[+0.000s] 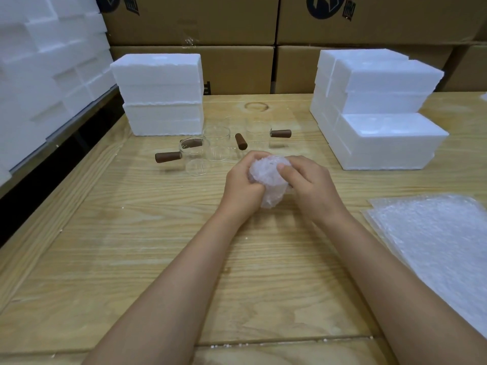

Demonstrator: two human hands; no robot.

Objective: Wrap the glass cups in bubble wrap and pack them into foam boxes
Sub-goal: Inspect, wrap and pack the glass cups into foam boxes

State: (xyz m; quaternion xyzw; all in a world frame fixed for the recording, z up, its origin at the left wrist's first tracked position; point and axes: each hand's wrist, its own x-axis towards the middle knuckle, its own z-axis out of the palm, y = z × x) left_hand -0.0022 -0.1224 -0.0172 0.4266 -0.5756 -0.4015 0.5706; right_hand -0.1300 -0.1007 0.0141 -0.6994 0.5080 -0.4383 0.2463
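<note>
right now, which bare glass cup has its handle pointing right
The rightmost glass cup: its brown handle points toward the right foam stack, while the other handles point left or toward the camera.

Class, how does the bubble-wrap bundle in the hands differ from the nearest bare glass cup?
The bundle is cloudy and crumpled; the glass cup is clear and smooth. The left hand and right hand grip the bundle; the glass cup stands untouched on the table.

Both hands (pixel 243 180) (pixel 307 181) clutch a bubble-wrapped bundle (pixel 268 177) above the table (pixel 158 246).
</note>
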